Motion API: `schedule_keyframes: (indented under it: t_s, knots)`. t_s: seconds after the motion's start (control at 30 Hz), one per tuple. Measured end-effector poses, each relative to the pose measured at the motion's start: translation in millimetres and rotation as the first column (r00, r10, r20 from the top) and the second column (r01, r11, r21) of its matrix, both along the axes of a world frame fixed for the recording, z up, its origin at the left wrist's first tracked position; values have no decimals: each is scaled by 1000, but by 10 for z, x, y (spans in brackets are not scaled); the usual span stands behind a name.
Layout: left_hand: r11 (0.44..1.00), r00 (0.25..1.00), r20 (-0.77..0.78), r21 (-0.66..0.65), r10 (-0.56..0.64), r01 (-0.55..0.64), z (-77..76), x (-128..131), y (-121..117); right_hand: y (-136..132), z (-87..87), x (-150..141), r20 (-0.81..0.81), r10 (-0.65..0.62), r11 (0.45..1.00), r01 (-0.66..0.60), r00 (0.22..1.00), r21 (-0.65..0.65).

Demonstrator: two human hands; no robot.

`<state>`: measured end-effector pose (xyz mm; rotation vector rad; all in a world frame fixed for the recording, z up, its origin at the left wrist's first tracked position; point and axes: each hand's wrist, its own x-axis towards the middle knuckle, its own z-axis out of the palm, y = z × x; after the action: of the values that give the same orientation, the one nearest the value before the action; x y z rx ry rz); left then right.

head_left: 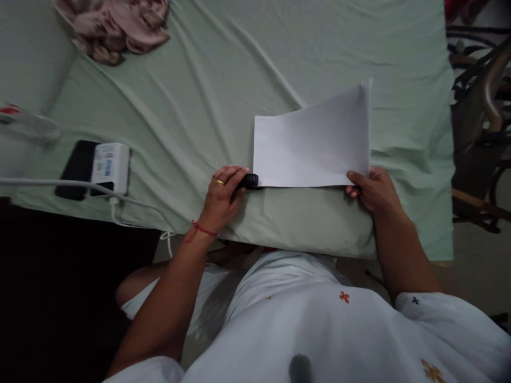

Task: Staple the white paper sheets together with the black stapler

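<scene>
White paper sheets [311, 143] lie before me on the green cloth, their right edge lifted and curving up. My right hand [373, 189] pinches the lower right corner, thumb on top and fingers underneath. At the lower left corner, my left hand [224, 194] is closed around a small black object that looks like a stapler [250, 181]. Its front end meets the paper's corner; most of its body is hidden under my fingers. Whether the paper sits between its jaws, I cannot tell.
The green cloth [223, 96] covers the bed-like surface. On the left, a white adapter [110, 167] with a white cable [51, 182] rests partly over a black phone [74, 170]. Crumpled pink cloth [120, 26] lies at the back left. A dark metal-framed chair [485, 106] stands right.
</scene>
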<state>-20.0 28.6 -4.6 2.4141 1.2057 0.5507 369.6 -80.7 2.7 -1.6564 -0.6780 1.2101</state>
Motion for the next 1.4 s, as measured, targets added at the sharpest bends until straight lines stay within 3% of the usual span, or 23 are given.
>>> schedule_keyframes:
  t_s: [0.17, 0.4, 0.5, 0.6, 0.63, 0.7, 0.77, 0.8, 0.9, 1.0, 1.1, 1.2, 1.4]
  knots:
    - [999, 1000, -12, 41, 13, -12, 134, -256, 137, 10, 6, 34, -19, -25, 998, 26, 1000, 49]
    - [988, 984, -94, 39, 154, -151, 236, -686, 436, 9, -17, 69, -66, -48, 995, 54, 997, 89]
    - [958, 971, 2, 162, 237, -234, 208, -593, 302, -2, -6, 79, -82, -47, 993, 55, 996, 102]
    - [924, 935, 220, 206, 277, -322, 152, -307, -32, -9, 13, 91, -118, -41, 989, 57, 992, 135]
    - [924, 903, 310, 144, 298, -355, 127, -190, -157, -13, 16, 93, -127, -34, 988, 53, 991, 148]
    - [915, 768, 499, -175, 401, -364, 75, 44, -374, -24, 16, 92, -132, -7, 985, 30, 991, 171]
    - [804, 556, 612, -563, 562, -192, 38, 249, -515, -41, 12, 83, -131, 32, 982, -7, 991, 189]
    - [738, 476, 622, -669, 622, -89, 32, 332, -553, -51, 10, 77, -131, 54, 980, -27, 990, 198]
    - [607, 328, 591, -792, 737, 62, 63, 500, -580, -87, 15, 54, -132, 131, 973, -103, 982, 205]
    - [539, 344, 507, -843, 790, 5, 118, 572, -577, -117, 26, 43, -121, 242, 961, -221, 963, 166]
    - [551, 405, 476, -830, 781, -88, 132, 585, -612, -126, 7, 44, -90, 315, 944, -302, 945, 134]
    - [599, 453, 495, -792, 741, -115, 96, 552, -669, -113, -40, 47, -73, 251, 960, -238, 965, 149]
    - [622, 537, 484, -776, 691, -102, -82, 445, -721, -79, -94, 59, -97, 109, 987, -97, 989, 129]
